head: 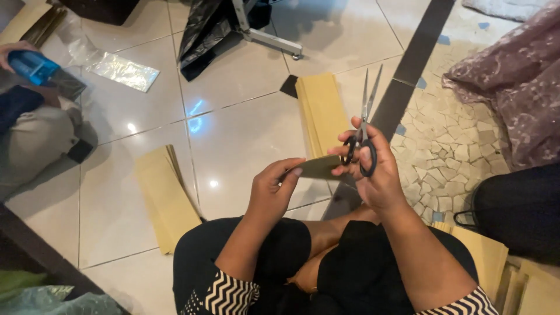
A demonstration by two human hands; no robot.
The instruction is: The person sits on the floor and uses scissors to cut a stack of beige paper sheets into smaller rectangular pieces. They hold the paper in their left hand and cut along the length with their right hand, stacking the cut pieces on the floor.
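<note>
The person sat on the tiled floor (245, 134) with the left hand (272, 189) pinching a small tan paper strip (319, 167) level over the lap, fingers clamped on its near end. The right hand (373, 169), at three o'clock of the strip, gripped black-handled scissors (363, 131), blades nearly together and pointing to twelve o'clock, clear of the paper; tan stacks (322, 111) lay within reach.

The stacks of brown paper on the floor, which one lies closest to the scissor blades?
The stack of brown paper lying on the white tiles straight ahead, just left of the scissors in the right hand. The other stack lies farther left.
</note>
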